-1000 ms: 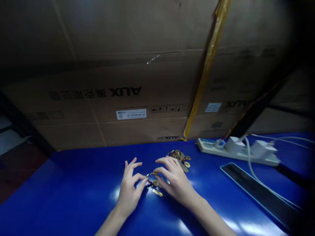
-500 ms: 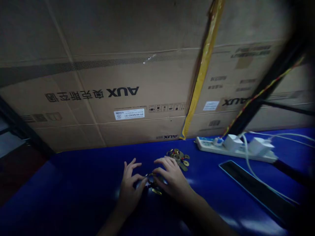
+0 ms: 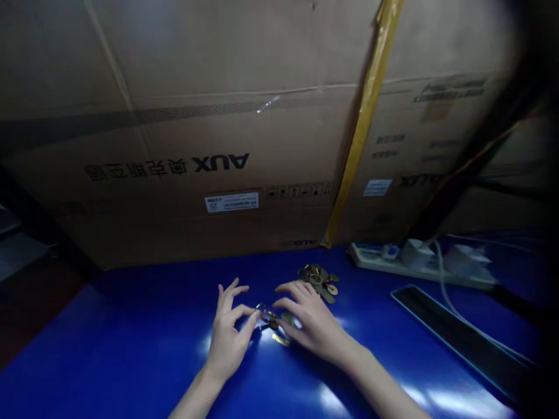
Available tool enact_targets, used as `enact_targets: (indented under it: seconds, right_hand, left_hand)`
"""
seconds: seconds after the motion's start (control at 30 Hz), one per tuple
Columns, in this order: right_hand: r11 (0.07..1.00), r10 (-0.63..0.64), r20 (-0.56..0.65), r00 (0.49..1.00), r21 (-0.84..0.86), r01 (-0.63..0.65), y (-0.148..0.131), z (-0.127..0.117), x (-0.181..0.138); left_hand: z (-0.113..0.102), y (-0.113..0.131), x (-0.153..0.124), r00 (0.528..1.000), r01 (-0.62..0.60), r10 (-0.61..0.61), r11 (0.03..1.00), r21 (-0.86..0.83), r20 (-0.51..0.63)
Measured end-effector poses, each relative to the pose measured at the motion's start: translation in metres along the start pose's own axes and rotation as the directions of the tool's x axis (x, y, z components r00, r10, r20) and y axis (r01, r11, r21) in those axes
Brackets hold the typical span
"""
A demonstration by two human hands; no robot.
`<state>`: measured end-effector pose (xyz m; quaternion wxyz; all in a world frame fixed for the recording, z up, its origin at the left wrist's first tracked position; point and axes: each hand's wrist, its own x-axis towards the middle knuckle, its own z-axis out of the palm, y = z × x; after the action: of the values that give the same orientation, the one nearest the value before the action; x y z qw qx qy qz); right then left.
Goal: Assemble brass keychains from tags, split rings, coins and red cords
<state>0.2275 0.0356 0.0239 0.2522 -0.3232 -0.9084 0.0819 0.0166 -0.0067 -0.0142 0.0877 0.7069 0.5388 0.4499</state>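
Observation:
Two groups of small brass coins lie on the blue tabletop (image 3: 131, 355). A heap of coins tied with red cord (image 3: 318, 281) sits just beyond my right hand (image 3: 312, 323). A smaller cluster with a metal ring (image 3: 271, 319) lies between that hand and my left hand (image 3: 229, 333), and a loose coin (image 3: 280, 340) rests just below it. My left thumb and index fingertip are right beside the ring, though contact is unclear. My right fingers are spread over the cluster's edge. Neither hand visibly holds anything.
Large cardboard boxes printed AUX (image 3: 174, 174), with yellow tape (image 3: 362, 128), stand along the table's far edge. At right lie a power strip (image 3: 419, 265) with white chargers, white cables (image 3: 449, 302), and a flat black slab (image 3: 454, 331) with a pale blue edge.
My hands have drawn slightly apart, and the small cluster shows more clearly between them. The view has shifted a little and looks brighter than half a second ago.

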Motion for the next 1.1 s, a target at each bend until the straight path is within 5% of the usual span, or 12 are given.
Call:
enact_targets:
  seconds: [0.33,0.47,0.7,1.1]
  right_hand:
    - [0.99,0.073,0.236,0.969,0.103,-0.099,0.014,-0.016,-0.012]
    - [0.993,0.045,0.172,0.984,0.103,-0.063,0.014,-0.011,-0.008]
    - [0.993,0.074,-0.141,0.987,0.098,-0.06,0.006,0.011,-0.002]
    - [0.986,0.124,-0.182,0.975,0.13,-0.101,-0.001,0.034,-0.001]
  left_hand:
    - [-0.001,0.0,0.002,1.0,0.019,-0.019,1.0,0.013,-0.013]
    - [-0.001,0.001,0.0,1.0,-0.012,0.013,1.0,0.019,-0.01]
    - [0.002,0.006,-0.005,0.988,-0.152,0.151,0.984,0.087,0.024]
    - [0.003,0.005,-0.006,0.978,-0.205,0.197,0.969,0.135,0.068]
